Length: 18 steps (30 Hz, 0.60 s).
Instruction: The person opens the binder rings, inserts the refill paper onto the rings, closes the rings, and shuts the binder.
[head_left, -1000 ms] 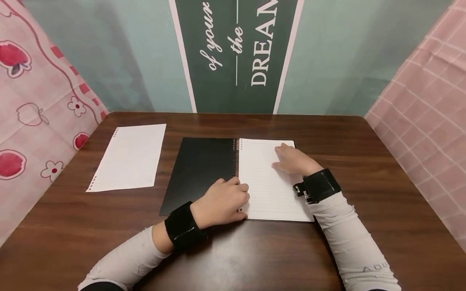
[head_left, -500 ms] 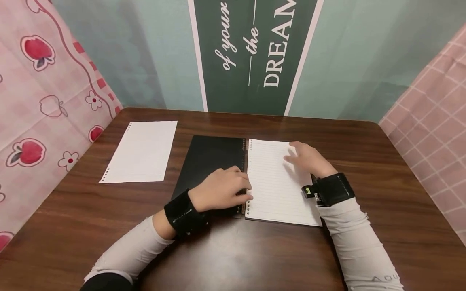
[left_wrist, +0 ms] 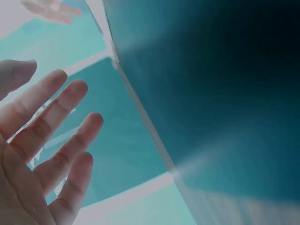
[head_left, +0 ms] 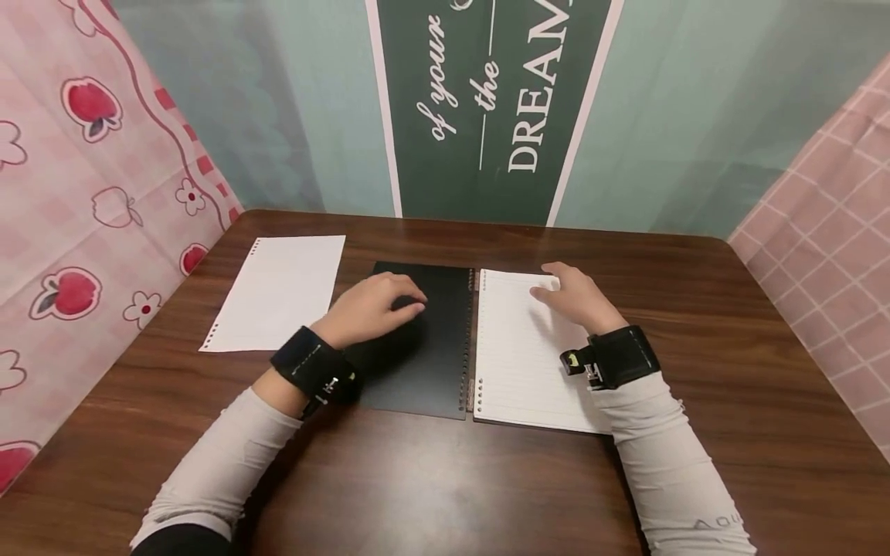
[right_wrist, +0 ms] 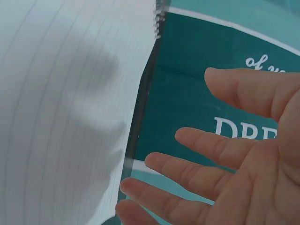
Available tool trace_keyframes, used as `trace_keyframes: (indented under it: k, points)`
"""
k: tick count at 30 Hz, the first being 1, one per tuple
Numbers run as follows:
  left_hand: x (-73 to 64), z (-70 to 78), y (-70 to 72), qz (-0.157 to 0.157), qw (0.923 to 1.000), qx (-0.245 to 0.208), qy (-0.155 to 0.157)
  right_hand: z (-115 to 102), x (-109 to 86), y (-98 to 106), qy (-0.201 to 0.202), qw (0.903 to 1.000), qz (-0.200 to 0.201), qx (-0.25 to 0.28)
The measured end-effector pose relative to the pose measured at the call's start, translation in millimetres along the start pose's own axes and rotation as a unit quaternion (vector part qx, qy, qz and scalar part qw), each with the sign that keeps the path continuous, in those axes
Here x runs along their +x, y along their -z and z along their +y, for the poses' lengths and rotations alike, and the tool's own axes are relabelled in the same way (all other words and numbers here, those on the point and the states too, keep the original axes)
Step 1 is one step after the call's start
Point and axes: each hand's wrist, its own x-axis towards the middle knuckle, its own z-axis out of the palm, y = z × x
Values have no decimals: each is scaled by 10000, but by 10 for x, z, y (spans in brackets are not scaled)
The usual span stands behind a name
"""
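Observation:
A ring-bound notebook lies spread on the table, with its black cover (head_left: 431, 355) on the left and lined white pages (head_left: 521, 355) on the right. Over the cover's left part hovers my left hand (head_left: 371, 309), its fingers relaxed and holding nothing; the left wrist view shows the spread fingers (left_wrist: 61, 108). My right hand (head_left: 577, 297) is above the upper right of the pages, thumb and fingers apart. In the right wrist view a shadow falls on the page, and nothing is between the fingers (right_wrist: 201, 145). A loose white sheet (head_left: 278, 293) with punched holes lies left of the notebook.
The brown wooden table (head_left: 431, 479) extends around the notebook on all sides. A green and teal backdrop (head_left: 487, 116) with lettering stands behind it. Pink patterned cloth (head_left: 83, 232) hangs at the left, and pink checked cloth (head_left: 827, 232) at the right.
My left hand has left the notebook's binding and moved left and away from me, over the black cover. The right hand stays near the page's upper right. The view has shifted slightly.

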Motion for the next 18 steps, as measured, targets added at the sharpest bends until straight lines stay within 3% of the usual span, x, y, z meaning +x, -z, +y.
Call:
trace_keyframes:
  k: [7,18]
  points:
    - [-168,-312,101,125,9970,-233,734,-117,65,-67,61,9999,-23,136]
    - [-428,-653,176,445,9899,-215,1325,-292,162,-176,128,9999,-17,101]
